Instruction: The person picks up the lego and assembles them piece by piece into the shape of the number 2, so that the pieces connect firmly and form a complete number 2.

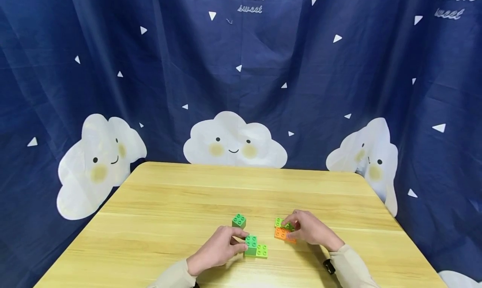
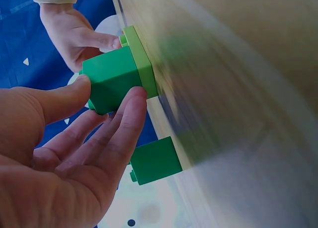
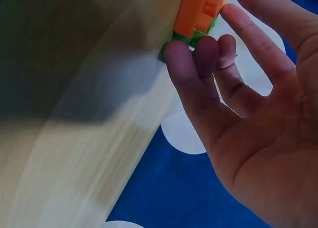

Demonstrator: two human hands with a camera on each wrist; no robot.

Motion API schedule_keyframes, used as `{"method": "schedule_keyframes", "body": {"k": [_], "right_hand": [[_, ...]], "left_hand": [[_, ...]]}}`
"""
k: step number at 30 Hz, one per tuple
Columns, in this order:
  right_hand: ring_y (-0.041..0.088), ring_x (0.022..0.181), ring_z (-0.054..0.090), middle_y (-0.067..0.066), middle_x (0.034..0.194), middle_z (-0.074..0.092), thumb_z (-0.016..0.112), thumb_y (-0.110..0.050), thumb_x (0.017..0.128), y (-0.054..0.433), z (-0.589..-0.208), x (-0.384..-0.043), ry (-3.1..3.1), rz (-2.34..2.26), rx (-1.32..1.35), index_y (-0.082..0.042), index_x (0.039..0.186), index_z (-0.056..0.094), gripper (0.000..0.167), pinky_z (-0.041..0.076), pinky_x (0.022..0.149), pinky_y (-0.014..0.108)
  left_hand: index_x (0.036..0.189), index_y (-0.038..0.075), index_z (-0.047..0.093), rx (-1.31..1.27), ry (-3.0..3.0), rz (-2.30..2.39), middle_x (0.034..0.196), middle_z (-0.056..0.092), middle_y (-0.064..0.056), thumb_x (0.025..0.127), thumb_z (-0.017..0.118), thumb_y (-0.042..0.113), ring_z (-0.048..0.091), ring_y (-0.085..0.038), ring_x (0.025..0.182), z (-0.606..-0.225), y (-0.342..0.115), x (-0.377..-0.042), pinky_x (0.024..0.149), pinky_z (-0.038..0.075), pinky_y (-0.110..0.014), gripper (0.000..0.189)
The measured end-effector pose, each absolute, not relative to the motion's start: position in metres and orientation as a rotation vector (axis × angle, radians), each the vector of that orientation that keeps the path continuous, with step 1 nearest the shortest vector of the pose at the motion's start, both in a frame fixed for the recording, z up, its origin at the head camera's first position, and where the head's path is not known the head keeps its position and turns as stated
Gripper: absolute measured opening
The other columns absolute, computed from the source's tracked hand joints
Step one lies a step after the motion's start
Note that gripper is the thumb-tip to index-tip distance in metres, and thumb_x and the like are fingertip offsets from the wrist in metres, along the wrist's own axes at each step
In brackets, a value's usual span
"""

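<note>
My left hand [image 1: 222, 246] grips a dark green toy building brick [image 1: 250, 244] between thumb and fingers. That brick sits over one end of a flat lime green brick [image 1: 262, 251], its other studs showing. Just behind the left fingers stands a second dark green brick [image 1: 239, 221], untouched. To the right, my right hand [image 1: 308, 228] has its thumb and index finger at an orange brick [image 1: 280, 233] and a lime green brick [image 1: 278, 222] lying side by side. Seen from the right wrist, the orange brick [image 3: 191, 12] is cut off by the frame, and the remaining fingers curl beside it.
A light wooden table [image 1: 180, 196] lies under everything. Behind it hangs a dark blue curtain [image 1: 169, 70] with white triangles and smiling clouds. A dark band [image 1: 329, 266] shows at the right wrist.
</note>
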State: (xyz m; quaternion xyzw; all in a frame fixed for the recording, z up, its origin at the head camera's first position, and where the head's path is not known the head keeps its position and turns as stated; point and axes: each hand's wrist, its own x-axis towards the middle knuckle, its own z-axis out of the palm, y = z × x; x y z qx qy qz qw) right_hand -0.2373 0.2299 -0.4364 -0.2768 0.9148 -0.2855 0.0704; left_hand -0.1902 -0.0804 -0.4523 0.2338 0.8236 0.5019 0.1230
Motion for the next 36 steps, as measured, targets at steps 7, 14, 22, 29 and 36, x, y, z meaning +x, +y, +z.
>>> {"method": "schedule_keyframes", "body": {"k": [7, 14, 22, 29, 36], "right_hand": [[0.009, 0.072, 0.042, 0.000, 0.080, 0.055, 0.088, -0.014, 0.076, 0.225, -0.441, -0.234, 2.748, -0.806, -0.835, -0.007, 0.110, 0.078, 0.035, 0.037, 0.062, 0.024], [0.008, 0.078, 0.050, -0.007, 0.089, 0.062, 0.091, -0.009, 0.074, 0.219, -0.439, -0.223, 2.773, -0.675, -0.857, -0.008, 0.111, 0.077, 0.040, 0.047, 0.069, 0.028], [0.007, 0.079, 0.055, -0.008, 0.092, 0.068, 0.090, -0.005, 0.073, 0.214, -0.436, -0.221, 2.811, -0.622, -0.881, -0.010, 0.107, 0.077, 0.037, 0.050, 0.070, 0.029], [0.006, 0.077, 0.052, -0.011, 0.090, 0.066, 0.089, -0.011, 0.075, 0.209, -0.434, -0.220, 2.854, -0.586, -0.885, -0.011, 0.110, 0.076, 0.036, 0.045, 0.065, 0.026], [0.012, 0.089, 0.064, -0.002, 0.109, 0.073, 0.083, -0.010, 0.080, 0.205, -0.429, -0.218, 2.949, -0.518, -0.943, -0.013, 0.113, 0.075, 0.034, 0.057, 0.081, 0.039]], "left_hand": [[0.121, -0.002, 0.071, 0.704, 2.422, 1.450, 0.116, 0.073, -0.014, 0.094, 0.074, 0.009, 0.073, -0.012, 0.085, -0.452, -0.080, -0.191, 0.072, 0.059, -0.020, 0.030], [0.123, -0.005, 0.069, 0.695, 2.400, 1.435, 0.119, 0.072, -0.017, 0.095, 0.072, 0.008, 0.074, -0.012, 0.086, -0.454, -0.080, -0.187, 0.072, 0.059, -0.020, 0.031], [0.124, -0.007, 0.067, 0.719, 2.421, 1.431, 0.118, 0.073, -0.018, 0.095, 0.072, 0.012, 0.074, -0.011, 0.088, -0.455, -0.079, -0.188, 0.075, 0.061, -0.022, 0.034], [0.126, -0.006, 0.066, 0.712, 2.413, 1.437, 0.117, 0.073, -0.017, 0.094, 0.073, 0.014, 0.074, -0.013, 0.089, -0.457, -0.080, -0.186, 0.075, 0.061, -0.022, 0.038], [0.129, -0.007, 0.062, 0.762, 2.432, 1.440, 0.127, 0.068, -0.021, 0.099, 0.068, 0.021, 0.073, -0.010, 0.089, -0.452, -0.081, -0.186, 0.075, 0.060, -0.022, 0.041]]}}
